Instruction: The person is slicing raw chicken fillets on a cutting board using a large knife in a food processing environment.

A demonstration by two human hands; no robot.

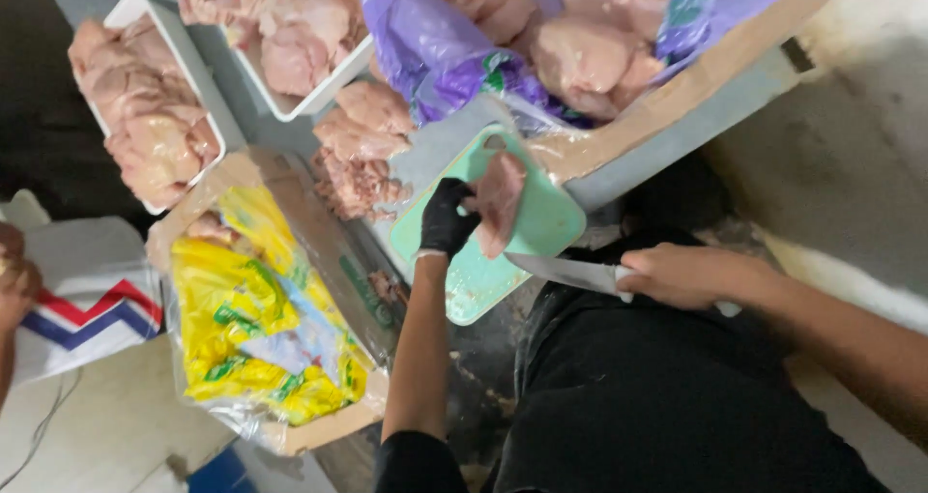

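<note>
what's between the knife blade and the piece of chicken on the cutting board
In the head view, only bare green cutting board lies between the knife and the chicken piece.

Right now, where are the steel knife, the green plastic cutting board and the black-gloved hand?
Steel knife [565, 272], head view, middle of blade.
Green plastic cutting board [551, 224], head view, bare right part.
Black-gloved left hand [445, 217], head view, back of glove.

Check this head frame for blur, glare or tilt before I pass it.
Head view: strongly tilted; mild motion softness on the gloved left hand, the chicken piece and the knife in the right hand; the floor at upper right is overexposed; the dark clothing at bottom loses detail.
</note>
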